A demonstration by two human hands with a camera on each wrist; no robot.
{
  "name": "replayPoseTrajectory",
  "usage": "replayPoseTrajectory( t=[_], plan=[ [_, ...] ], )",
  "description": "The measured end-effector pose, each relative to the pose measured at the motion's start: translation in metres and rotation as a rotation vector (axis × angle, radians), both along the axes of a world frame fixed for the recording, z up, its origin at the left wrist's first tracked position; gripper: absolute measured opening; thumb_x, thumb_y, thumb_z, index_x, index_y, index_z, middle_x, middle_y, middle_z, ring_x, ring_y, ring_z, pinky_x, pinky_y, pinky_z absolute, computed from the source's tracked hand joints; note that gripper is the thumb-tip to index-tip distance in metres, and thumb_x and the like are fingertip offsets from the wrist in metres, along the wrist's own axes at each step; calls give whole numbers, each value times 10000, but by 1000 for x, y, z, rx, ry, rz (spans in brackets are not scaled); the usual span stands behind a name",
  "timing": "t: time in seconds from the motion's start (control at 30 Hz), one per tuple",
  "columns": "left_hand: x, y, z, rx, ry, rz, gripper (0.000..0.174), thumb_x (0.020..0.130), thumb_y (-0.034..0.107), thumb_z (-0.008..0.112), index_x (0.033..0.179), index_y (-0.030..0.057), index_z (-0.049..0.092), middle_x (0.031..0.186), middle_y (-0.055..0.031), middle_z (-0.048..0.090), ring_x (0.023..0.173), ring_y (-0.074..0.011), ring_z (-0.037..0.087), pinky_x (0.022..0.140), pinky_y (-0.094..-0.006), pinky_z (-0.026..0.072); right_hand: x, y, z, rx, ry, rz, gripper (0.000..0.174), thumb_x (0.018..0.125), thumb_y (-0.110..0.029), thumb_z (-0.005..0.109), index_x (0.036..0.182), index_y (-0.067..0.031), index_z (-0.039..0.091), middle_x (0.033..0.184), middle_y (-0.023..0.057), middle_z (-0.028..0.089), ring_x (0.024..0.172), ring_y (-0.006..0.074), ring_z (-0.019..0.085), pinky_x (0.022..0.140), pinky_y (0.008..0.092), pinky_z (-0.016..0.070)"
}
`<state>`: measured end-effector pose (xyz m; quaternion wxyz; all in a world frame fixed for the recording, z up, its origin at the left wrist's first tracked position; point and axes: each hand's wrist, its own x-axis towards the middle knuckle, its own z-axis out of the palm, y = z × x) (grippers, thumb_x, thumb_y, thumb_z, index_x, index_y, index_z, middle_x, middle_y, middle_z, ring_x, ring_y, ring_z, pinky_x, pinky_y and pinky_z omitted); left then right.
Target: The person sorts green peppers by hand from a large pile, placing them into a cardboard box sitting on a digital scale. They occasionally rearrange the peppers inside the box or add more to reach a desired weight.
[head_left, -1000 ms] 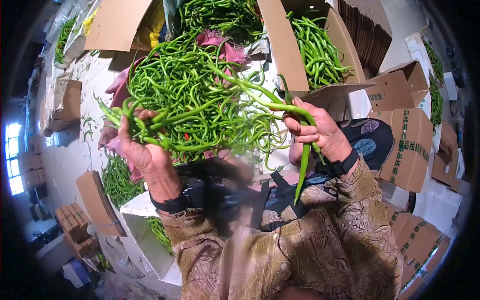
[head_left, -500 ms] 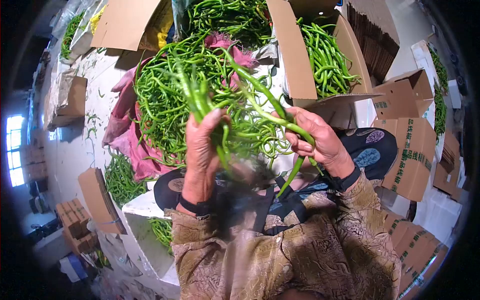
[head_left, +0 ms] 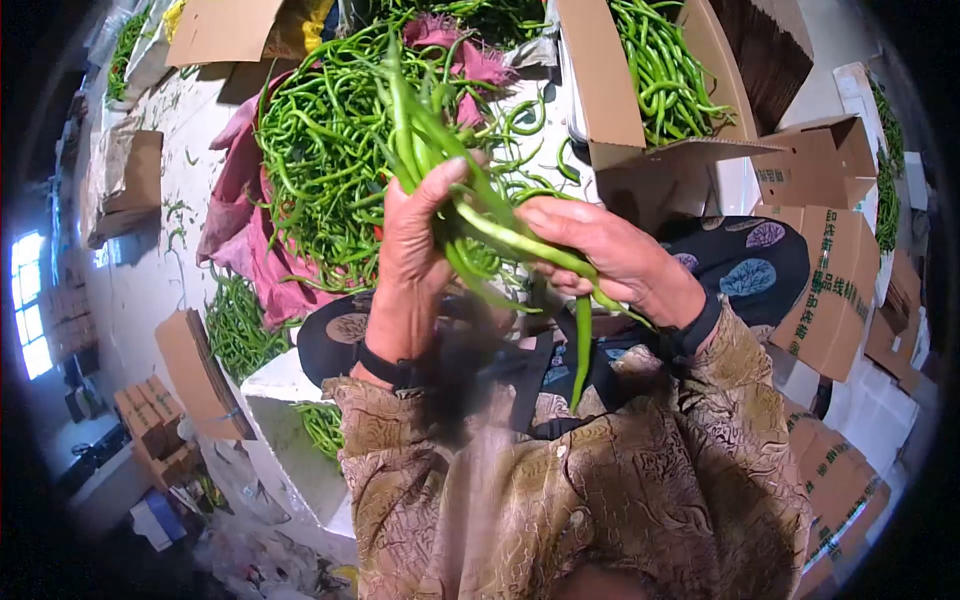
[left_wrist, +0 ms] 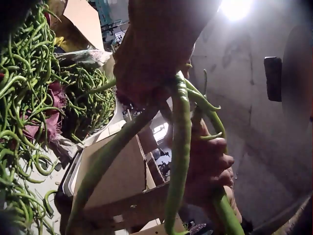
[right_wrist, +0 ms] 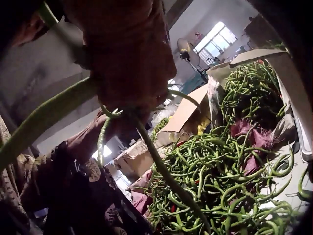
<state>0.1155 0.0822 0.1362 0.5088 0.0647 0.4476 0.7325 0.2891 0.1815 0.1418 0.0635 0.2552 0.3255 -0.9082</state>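
A bunch of long green chili peppers [head_left: 408, 130] stands up out of my left hand [head_left: 405, 240], which grips it in front of the pile. Close beside it, my right hand [head_left: 625, 255] holds a few more long chili peppers [head_left: 584, 350], one hanging down below the fingers. The two hands nearly meet, and peppers cross between them. In the left wrist view, a pepper [left_wrist: 180, 152] dangles from the left hand in front of the right hand [left_wrist: 208, 166]. A thick pepper [right_wrist: 49, 115] sticks out from the right hand [right_wrist: 129, 58] in the right wrist view.
A heap of green peppers [head_left: 325, 150] lies on pink cloth [head_left: 235, 225] ahead. An open cardboard box [head_left: 605, 85] with peppers stands at the front right. A white foam box [head_left: 285, 460] is at the lower left, and printed cartons [head_left: 825, 290] lie at the right.
My left hand has come in from the left side of the heap toward my right hand, turning its bunch upright. My right hand has shifted slightly left, still holding its peppers.
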Motion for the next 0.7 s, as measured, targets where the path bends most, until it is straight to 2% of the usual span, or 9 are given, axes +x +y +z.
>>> replayPoseTrajectory(
  t=[0.03, 0.13, 0.27, 0.33, 0.4, 0.47, 0.57, 0.67, 0.7],
  plan=[
    [-6, -2, -4, 2, -22, 3, 417, 798, 150, 726, 1131, -12, 533, 938, -101, 655, 742, -139, 611, 668, -273, 531, 0, -1, -5, -76, 71, -60, 322, 989, -248, 508, 1208, -13, 497, 877, 7, 533, 597, 39, 477, 459, 184, 387],
    [-20, -4, -3, 59, -116, 126, 358, 833, 133, 702, 1138, 32, 544, 881, -56, 644, 680, -95, 584, 618, -240, 505, 2, 6, -19, -104, 70, -108, 342, 976, -227, 534, 1220, 10, 500, 936, -11, 521, 689, 40, 494, 516, 183, 411],
    [-47, -15, -2, 279, -249, 174, 358, 867, 61, 652, 1199, 49, 519, 940, -80, 632, 683, -103, 580, 615, -223, 509, 23, 21, -23, 1, 44, -15, 341, 964, -179, 546, 1181, 81, 507, 825, -17, 493, 637, 35, 402, 554, 179, 374],
    [-46, -18, 6, 203, -162, 197, 385, 858, 60, 660, 1212, 54, 509, 954, -79, 621, 694, -106, 578, 615, -223, 517, 36, 36, -15, -91, 18, -164, 257, 971, -144, 517, 1112, 70, 528, 772, -19, 476, 561, 22, 339, 484, 158, 320],
    [-36, -14, 8, 89, 12, 161, 446, 824, 78, 691, 1221, 47, 490, 955, -78, 612, 702, -109, 578, 617, -208, 515, 42, 56, -15, -104, 114, -308, 249, 956, -161, 559, 1089, 49, 553, 830, 8, 558, 551, 11, 400, 468, 142, 360],
    [-22, -8, 4, 7, 70, 47, 473, 807, 91, 708, 1220, 28, 484, 945, -86, 615, 696, -110, 581, 611, -211, 509, 28, 55, 6, 44, 110, -450, 268, 936, -159, 592, 1106, 35, 521, 857, 6, 519, 587, 8, 400, 440, 129, 329],
    [0, 0, -2, -50, 96, -38, 395, 799, 116, 728, 1119, 9, 524, 884, -67, 629, 685, -116, 583, 614, -221, 502, 3, 40, 24, 282, -34, -213, 370, 821, -138, 728, 1106, -8, 530, 961, 31, 570, 677, 14, 474, 474, 146, 337],
    [17, 9, 3, -20, 35, -41, 319, 817, 126, 731, 1066, 24, 559, 902, -42, 630, 722, -120, 595, 653, -248, 517, -27, 7, 24, 652, 25, -106, 488, 763, -150, 762, 1180, -28, 541, 904, -11, 565, 685, 25, 442, 623, 178, 386],
    [15, 9, -3, -6, 27, -39, 326, 819, 129, 731, 1075, 24, 559, 906, -40, 629, 728, -123, 599, 659, -255, 521, -27, 7, 19, 653, 26, -106, 488, 763, -150, 762, 1180, -28, 541, 904, -11, 565, 685, 25, 442, 623, 178, 386]
  ],
)
